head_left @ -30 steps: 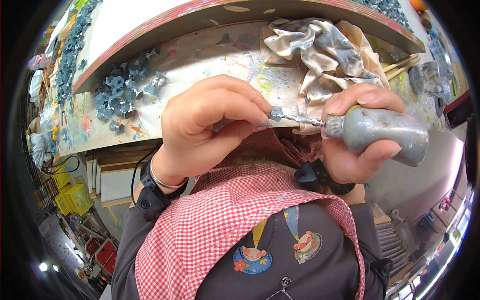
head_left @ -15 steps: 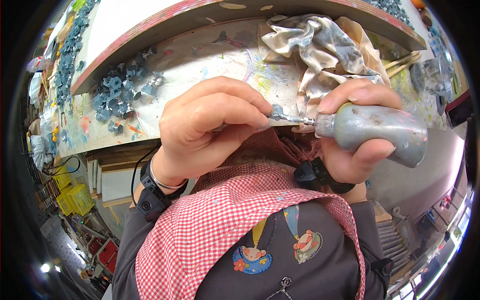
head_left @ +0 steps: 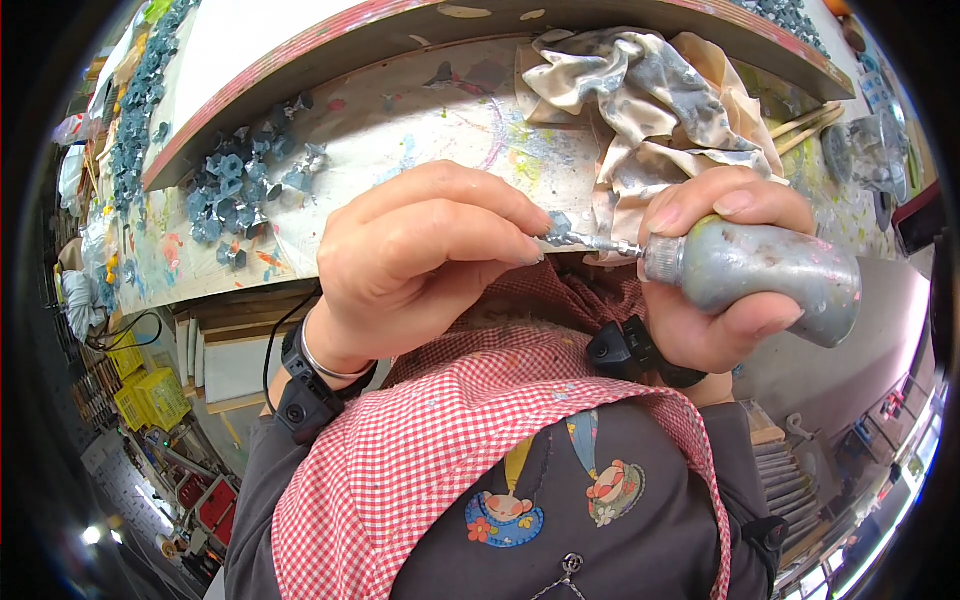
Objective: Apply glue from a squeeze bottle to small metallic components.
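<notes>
My left hand (head_left: 415, 250) pinches a small blue-grey piece (head_left: 560, 226) between thumb and fingertips. It looks like one of the little flower-shaped bits on the table, though the fingers cover part of it. My right hand (head_left: 690, 330) is wrapped round a grey squeeze bottle (head_left: 775, 268), tilted nearly on its side. The bottle's thin metal nozzle (head_left: 620, 246) points left, its tip at or against the small piece; whether they touch I cannot tell. Both hands are held just over the table's near edge.
Behind my left hand lies a pile of blue-grey flower-shaped pieces (head_left: 230, 190) on the paint-stained table (head_left: 400, 130). A stained cloth (head_left: 650, 90) is bunched beyond the bottle. A long board (head_left: 480, 22) spans the back. Sticks (head_left: 808, 125) and a clear container (head_left: 868, 152) stand right.
The bottle and my right hand have shifted slightly right and down. More of the small piece shows at my left fingertips, which still pinch it.
</notes>
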### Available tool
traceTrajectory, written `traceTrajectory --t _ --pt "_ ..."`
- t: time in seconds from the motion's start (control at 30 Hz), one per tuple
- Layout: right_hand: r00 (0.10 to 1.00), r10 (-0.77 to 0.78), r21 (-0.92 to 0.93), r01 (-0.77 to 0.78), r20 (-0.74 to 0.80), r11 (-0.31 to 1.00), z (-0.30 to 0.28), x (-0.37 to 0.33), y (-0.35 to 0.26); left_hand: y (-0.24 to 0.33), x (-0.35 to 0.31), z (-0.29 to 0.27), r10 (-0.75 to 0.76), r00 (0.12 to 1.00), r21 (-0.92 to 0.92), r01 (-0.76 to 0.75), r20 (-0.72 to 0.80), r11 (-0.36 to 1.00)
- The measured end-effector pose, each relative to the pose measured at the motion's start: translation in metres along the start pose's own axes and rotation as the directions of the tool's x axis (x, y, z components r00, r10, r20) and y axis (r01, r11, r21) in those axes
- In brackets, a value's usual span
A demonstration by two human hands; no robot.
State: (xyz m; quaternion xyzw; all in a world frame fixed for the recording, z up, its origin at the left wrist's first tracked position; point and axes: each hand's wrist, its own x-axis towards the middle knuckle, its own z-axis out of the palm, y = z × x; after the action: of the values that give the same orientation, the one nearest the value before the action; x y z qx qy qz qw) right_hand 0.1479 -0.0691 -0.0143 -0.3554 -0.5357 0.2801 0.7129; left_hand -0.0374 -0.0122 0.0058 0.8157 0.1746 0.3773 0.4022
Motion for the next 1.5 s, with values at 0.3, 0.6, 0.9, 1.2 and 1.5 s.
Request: traceTrajectory --t 0.3,0.6,0.9,1.2,1.5 --pt "0.991 0.122 -0.102 -0.128 -0.064 0.987 0.009 0.003 -0.009 -0.001 -0.001 0.001 0.028 1.0 0.002 -0.028 -0.003 1.0" --pt "0.99 0.141 -0.157 -0.141 -0.01 0.978 0.004 0.003 -0.011 -0.001 -0.001 0.001 0.022 1.0 0.007 -0.022 -0.007 1.0" --pt "0.997 0.074 -0.09 -0.072 0.013 0.993 -0.001 0.002 -0.006 0.0 -0.001 0.001 0.02 1.0 0.005 -0.02 -0.013 1.0" --pt "0.985 0.158 -0.141 -0.147 0.067 0.979 -0.003 0.003 -0.012 0.0 -0.001 0.002 0.026 1.0 0.008 -0.026 -0.007 1.0" --pt "0.99 0.137 -0.096 -0.133 0.036 0.986 -0.003 0.001 -0.008 0.0 -0.001 0.001 0.021 1.0 0.003 -0.021 -0.007 1.0"
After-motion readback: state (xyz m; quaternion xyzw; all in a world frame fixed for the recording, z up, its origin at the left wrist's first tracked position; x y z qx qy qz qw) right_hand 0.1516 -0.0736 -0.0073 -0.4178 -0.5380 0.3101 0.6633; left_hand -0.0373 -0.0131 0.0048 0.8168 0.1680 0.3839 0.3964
